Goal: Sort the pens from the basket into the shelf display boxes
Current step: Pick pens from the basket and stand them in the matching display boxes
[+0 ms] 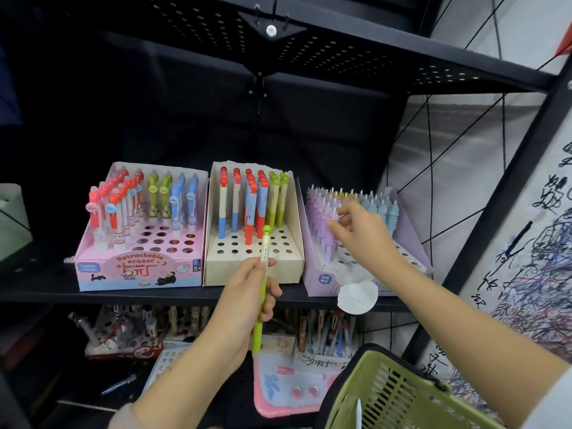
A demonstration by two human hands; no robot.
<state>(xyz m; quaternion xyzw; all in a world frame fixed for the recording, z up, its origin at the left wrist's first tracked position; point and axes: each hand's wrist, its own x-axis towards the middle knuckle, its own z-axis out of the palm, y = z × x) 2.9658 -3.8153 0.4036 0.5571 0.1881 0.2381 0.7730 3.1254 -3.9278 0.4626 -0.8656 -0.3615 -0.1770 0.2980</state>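
My left hand (250, 292) grips a green pen (261, 292) with a round green cap, upright in front of the cream display box (253, 269). That box holds red, blue and green pens in its back rows, and its front holes stand bare. My right hand (359, 233) reaches into the lilac display box (322, 284), where its thumb and fingertips pinch a pale pink pen (335, 216) among purple and blue ones. The green basket (399, 394) hangs at the lower right by my right forearm, with one white pen tip (359, 408) showing inside.
A pink retractable-eraser pen box (139, 274) stands left of the cream box on the black shelf (46, 292). A perforated black shelf (340, 48) hangs overhead. More pen boxes (325, 335) and a pink tray (284, 394) fill the shelf below. A scribbled wall is to the right.
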